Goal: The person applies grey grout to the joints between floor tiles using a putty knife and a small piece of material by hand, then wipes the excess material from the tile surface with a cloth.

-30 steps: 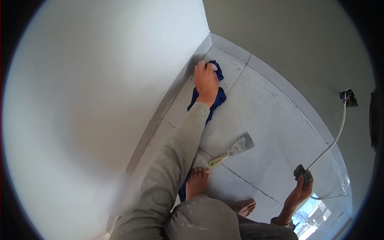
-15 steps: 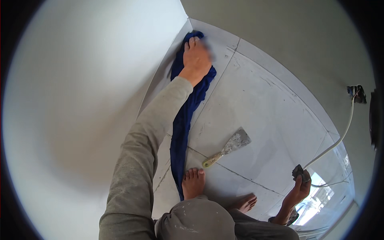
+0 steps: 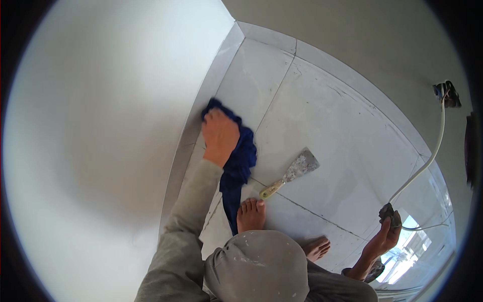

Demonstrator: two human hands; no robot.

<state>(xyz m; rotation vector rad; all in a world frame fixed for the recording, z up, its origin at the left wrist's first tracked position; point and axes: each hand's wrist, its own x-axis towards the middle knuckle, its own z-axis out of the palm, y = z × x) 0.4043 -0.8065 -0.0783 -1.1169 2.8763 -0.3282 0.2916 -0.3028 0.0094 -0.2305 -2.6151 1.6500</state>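
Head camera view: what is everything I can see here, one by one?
Cloth: one, dark blue, on the floor by the wall base, under the left hand.
Scraper: one, metal blade, yellowish handle, lying on the floor tiles right of the cloth.
Cable: one, white, running from a wall outlet down toward the right hand.
Floor tiles: several, pale grey, dusty.
Wall: white, at left.
Bare feet: two, on the tiles.
Left hand: pressed on the cloth.
Right hand: at lower right, holding a small grey object I cannot identify.
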